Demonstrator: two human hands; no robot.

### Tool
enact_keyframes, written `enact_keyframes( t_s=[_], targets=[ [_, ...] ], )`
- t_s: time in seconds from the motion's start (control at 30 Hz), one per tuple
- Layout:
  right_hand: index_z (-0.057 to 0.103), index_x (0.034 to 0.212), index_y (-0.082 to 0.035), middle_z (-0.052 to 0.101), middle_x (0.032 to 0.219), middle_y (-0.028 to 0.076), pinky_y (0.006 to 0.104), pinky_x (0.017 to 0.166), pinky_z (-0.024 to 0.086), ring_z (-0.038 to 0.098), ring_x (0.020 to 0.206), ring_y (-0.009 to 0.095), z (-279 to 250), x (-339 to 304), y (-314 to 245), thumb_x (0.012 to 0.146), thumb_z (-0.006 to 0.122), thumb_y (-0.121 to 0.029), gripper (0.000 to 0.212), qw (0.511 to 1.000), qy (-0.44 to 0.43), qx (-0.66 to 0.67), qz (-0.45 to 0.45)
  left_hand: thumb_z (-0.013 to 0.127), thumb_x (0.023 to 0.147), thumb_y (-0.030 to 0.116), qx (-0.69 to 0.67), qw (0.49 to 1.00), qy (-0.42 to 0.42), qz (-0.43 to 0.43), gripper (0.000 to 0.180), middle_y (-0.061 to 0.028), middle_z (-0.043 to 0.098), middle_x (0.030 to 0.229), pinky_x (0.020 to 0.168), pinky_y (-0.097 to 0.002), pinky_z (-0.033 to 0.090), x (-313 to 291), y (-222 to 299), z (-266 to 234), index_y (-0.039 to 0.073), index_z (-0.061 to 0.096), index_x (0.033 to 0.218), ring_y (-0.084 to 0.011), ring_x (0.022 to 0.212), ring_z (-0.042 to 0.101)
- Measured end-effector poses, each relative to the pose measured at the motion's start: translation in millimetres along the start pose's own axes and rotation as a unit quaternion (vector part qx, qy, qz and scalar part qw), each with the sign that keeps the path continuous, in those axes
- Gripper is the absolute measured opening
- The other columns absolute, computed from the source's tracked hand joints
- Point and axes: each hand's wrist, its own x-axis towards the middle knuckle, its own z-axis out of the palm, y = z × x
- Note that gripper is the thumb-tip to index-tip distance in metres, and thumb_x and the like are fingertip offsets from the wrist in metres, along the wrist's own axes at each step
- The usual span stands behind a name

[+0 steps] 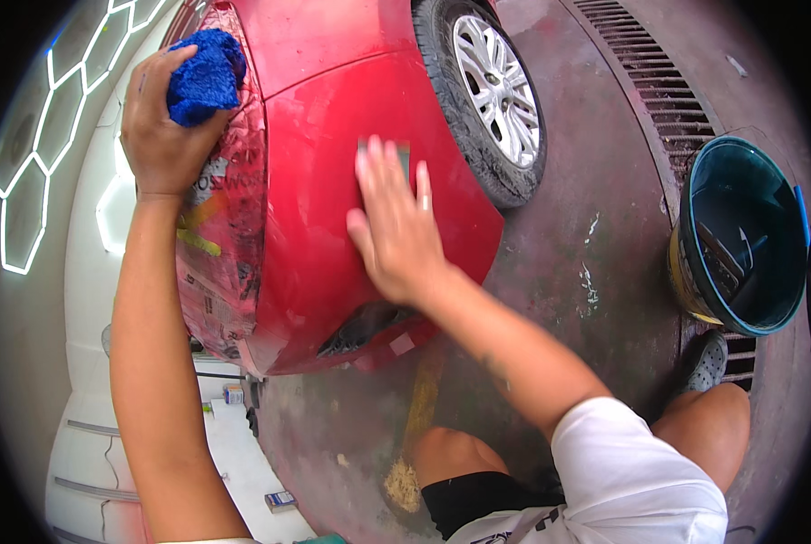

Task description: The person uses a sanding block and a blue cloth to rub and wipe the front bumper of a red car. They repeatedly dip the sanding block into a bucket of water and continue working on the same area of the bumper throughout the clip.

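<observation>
Blue cloth in the left hand, right hand flat at a red car panel

Glowing hexagonal lights show left of the left hand. That hand's fingers and thumb curl around the fluffy cloth, which bunches out on their right side. Just right of this grip, printed, see-through covering wraps the car's end. Farther right, the red panel lies beneath the right hand, its fingers extended and thumb apart. A thin grey-green sheet peeks out from under these fingers; whether they pinch it, I cannot tell. Beyond, up and right of that hand, stands a wheel; well apart, farther right, a teal-lined bucket holds dark items.
</observation>
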Motion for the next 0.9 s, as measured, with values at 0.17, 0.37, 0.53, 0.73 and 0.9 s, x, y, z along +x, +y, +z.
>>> enact_keyframes(
  t_s=[0.17,0.37,0.53,0.73,0.9],
  targets=[
    [0.037,0.163,0.01,0.034,0.173,0.034,0.0711,0.126,0.028,0.034,0.161,0.049,13.8,80.4,27.4,0.115,0.047,-0.036,0.068,0.995,0.09,-0.03,0.027,0.095,0.067,0.015,0.0,1.0,-0.006,0.0,0.068,-0.0109,0.072,0.131,0.103,-0.0457,0.058,-7.9,0.1,-1.0,0.017,0.07,0.13,-0.0363,0.122,0.07],
    [0.033,0.168,0.006,0.027,0.177,0.03,0.0747,0.128,0.017,0.022,0.167,0.046,-0.3,-11.6,-29.9,0.11,0.055,-0.038,0.076,0.999,-0.038,0.006,-0.004,0.092,0.065,0.012,0.003,1.0,-0.008,-0.016,0.069,-0.0122,0.072,0.131,0.104,-0.0459,0.059,2.8,4.8,-0.1,0.018,0.07,0.13,-0.0369,0.122,0.07],
    [0.036,0.165,0.008,0.037,0.172,0.031,0.07,0.129,0.024,0.032,0.163,0.044,-5.0,108.5,34.7,0.117,0.043,-0.04,0.068,0.987,0.054,0.001,0.15,0.093,0.064,0.013,0.003,1.0,-0.009,-0.029,0.07,-0.0108,0.072,0.131,0.104,-0.047,0.059,-2.2,7.7,-3.8,0.019,0.07,0.13,-0.0361,0.123,0.07],
    [0.036,0.166,0.007,0.033,0.175,0.028,0.0746,0.128,0.021,0.028,0.165,0.043,-2.7,48.4,-42.6,0.113,0.049,-0.041,0.072,1.0,-0.003,-0.015,-0.013,0.092,0.063,0.013,0.002,0.999,-0.009,-0.037,0.071,-0.0122,0.072,0.131,0.104,-0.0468,0.059,0.7,6.3,-5.9,0.02,0.07,0.13,-0.0369,0.123,0.07],
    [0.035,0.166,0.006,0.032,0.177,0.026,0.0729,0.128,0.024,0.028,0.166,0.04,-5.3,114.7,1.3,0.114,0.046,-0.044,0.073,0.993,0.029,-0.034,0.107,0.095,0.061,0.015,0.008,0.999,-0.009,-0.043,0.072,-0.0111,0.072,0.132,0.103,-0.0456,0.059,3.3,9.0,-5.2,0.018,0.071,0.129,-0.0364,0.121,0.07]
  ],
)
